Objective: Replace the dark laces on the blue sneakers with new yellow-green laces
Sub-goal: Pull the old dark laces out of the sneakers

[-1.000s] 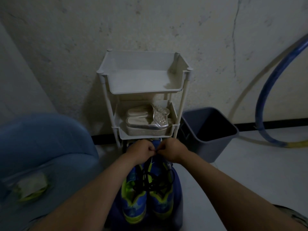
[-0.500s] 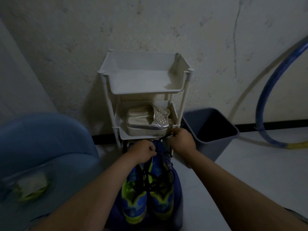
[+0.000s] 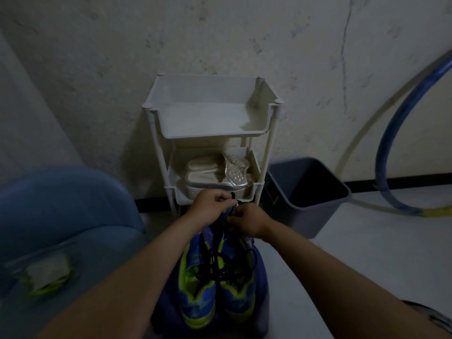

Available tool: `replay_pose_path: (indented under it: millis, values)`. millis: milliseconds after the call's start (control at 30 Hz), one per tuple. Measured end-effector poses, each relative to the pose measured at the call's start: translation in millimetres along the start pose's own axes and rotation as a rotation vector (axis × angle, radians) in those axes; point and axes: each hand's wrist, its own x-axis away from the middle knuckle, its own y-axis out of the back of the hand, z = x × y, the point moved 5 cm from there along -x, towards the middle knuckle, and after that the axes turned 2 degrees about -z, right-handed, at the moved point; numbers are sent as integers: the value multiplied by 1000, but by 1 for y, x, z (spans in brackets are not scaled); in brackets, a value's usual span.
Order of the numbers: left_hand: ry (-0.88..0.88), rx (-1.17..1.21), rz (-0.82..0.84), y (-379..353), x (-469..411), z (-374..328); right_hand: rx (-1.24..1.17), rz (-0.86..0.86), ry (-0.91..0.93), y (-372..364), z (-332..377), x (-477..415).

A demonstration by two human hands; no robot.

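your left hand [image 3: 211,204] is curled tight, thumb and fingers pinching a dark lace end that pokes up just above the knuckles; your right hand [image 3: 247,222], just beside it and a little lower, has its fingers curled in on the same dark laces [image 3: 225,267] at the collar of the blue sneakers [image 3: 195,285]. the pair sits side by side between your forearms, toes toward you, on a dark blue base [image 3: 263,277], mesh uppers trimmed in yellow-green, the loosened cord lying in tangled loops across both. behind your hands stands a pale plastic rack [image 3: 210,133] with slim posts and tray-like shelves, silvery studded sandals [image 3: 217,177] on its middle tier. a grey square bin [image 3: 308,199] sits beside it, and a blue hoop [image 3: 391,143] leans on the mottled, cracked wall.
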Motion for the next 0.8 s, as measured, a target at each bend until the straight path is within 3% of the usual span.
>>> replay_pose_path:
  millis: [133,233,400,533,667,800]
  values:
    - [61,-4,61,1,-1,6,-42,-15,-19,2,-4,0]
    - [69,-177,103,0,-2,18,-50,-25,-40,1,-6,-2]
    - [72,-436,305,-8,6,33,-172,-315,-28,21,-5,-6]
    - [24,-546,247,-8,5,33,-353,-478,-5,31,-9,-7]
    - [-7,-573,228,-8,4,31,-380,-449,10,30,-9,-6]
    - [-3,-486,171,-5,3,26,-266,-276,-41,21,-11,-10]
